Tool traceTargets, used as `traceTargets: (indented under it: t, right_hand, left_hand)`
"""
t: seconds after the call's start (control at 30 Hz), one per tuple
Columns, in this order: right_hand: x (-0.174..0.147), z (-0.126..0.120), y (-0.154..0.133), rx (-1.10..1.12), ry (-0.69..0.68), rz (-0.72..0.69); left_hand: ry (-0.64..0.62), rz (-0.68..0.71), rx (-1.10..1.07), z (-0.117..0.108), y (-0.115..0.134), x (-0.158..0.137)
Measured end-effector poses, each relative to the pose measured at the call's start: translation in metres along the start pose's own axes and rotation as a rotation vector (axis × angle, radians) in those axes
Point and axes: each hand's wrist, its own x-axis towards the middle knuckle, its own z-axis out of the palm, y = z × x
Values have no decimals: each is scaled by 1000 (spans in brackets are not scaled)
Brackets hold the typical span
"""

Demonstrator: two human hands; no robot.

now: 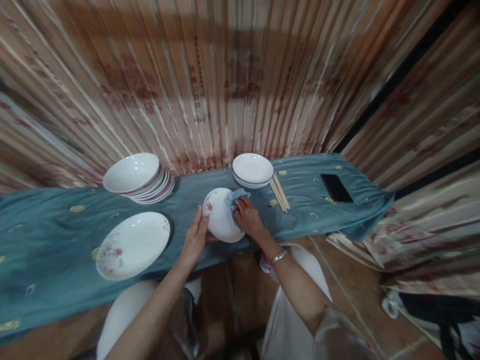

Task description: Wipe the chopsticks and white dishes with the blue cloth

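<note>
A white plate with a floral print [221, 222] is tilted up over the front edge of the cloth-covered table. My left hand [196, 234] grips its left rim, thumb on the face and the other fingers mostly hidden behind. In my right hand [247, 215] is a crumpled blue cloth [235, 197], pressed against the plate's upper right face. A larger flowered oval plate [138, 245] lies to the left of my left hand. Just beyond my right hand stands a stack of white dishes with dark rims [253, 170].
White bowls [133, 172] are stacked at the back left. Several wooden chopsticks [279, 193] lie beside the dark-rimmed dishes, and a black phone [336, 188] rests farther right. A pleated curtain [225, 90] hangs behind the green tablecloth [307, 175].
</note>
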Motion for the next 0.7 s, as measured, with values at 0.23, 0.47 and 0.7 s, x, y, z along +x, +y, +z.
traceTargets:
  t: [0.23, 0.47, 0.7]
  right_hand:
    - [18, 21, -7, 205, 155, 46]
    - [36, 27, -25, 338, 148, -37]
    - [29, 19, -56, 397, 43, -192]
  left_hand:
    - [-12, -34, 13, 0, 1, -2]
    - [-26, -28, 28, 0, 2, -3]
    - [-25, -17, 23, -3, -1, -1]
